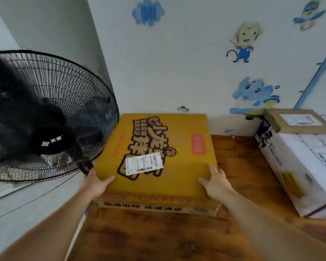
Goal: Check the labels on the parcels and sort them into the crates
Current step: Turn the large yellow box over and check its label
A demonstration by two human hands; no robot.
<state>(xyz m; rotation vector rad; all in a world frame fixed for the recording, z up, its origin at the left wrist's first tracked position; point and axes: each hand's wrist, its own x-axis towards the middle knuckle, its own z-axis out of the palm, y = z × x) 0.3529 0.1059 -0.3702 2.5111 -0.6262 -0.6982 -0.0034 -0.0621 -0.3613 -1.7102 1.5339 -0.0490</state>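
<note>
Because the yellow carton (158, 140) is broad and is held only at its two near corners, the main risk is that its far edge, close against the painted wall, dips or drags if it is lifted from here. The left hand (94, 183) grips the near-left corner, thumb laid over the top and fingers hidden down the side; the right hand (216, 185) holds the near-right corner, thumb and forefinger on the top, the other fingers out of sight past the edge. The carton appears to sit on a second carton (158, 209) of the same print, on the wooden floor (239, 162), so a careless pull could shift that one too. The standing fan (45, 113) is just beside the left corner, and a swing that way could knock its grille. The shipping label (144, 163) faces up but reads blurred, so a misread could send the parcel to the wrong crate; no crate is in view.
</note>
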